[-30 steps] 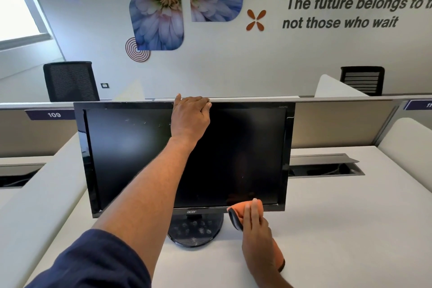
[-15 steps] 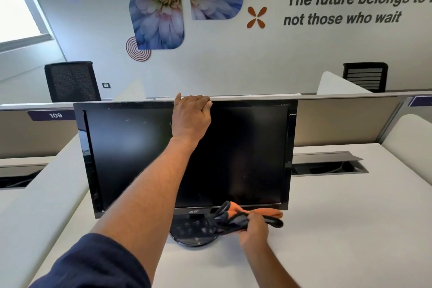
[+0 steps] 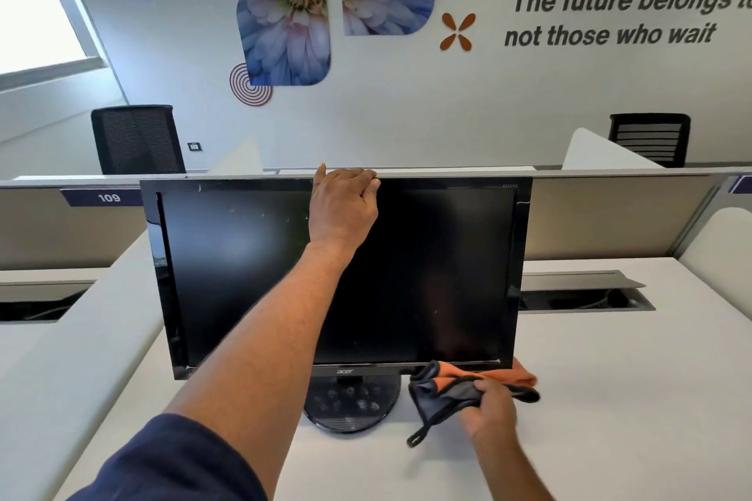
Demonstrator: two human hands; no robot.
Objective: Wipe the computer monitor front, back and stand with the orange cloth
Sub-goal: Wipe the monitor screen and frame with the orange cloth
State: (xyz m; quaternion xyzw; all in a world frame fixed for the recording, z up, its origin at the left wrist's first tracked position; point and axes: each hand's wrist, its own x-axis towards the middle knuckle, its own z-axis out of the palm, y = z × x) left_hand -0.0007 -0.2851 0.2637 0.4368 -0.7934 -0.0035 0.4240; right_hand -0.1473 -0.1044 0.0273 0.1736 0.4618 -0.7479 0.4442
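Here, right hand (image 3: 490,409) grips orange cloth (image 3: 468,386) — monitor (image 3: 244,277) upright

- Left hand (image 3: 344,207) grips the monitor (image 3: 244,277) at its top edge.
- Right hand (image 3: 490,409) clutches the orange cloth (image 3: 451,386) beside the stand (image 3: 350,403) on the white surface (image 3: 610,399).

The monitor (image 3: 252,277) has a glossy black plastic bezel around a smoother, duller dark screen with faint smudges. Its round stand (image 3: 350,407) is shiny black plastic. The cloth (image 3: 455,386) looks soft, orange and grey. The table (image 3: 610,399) is matt white and smooth.
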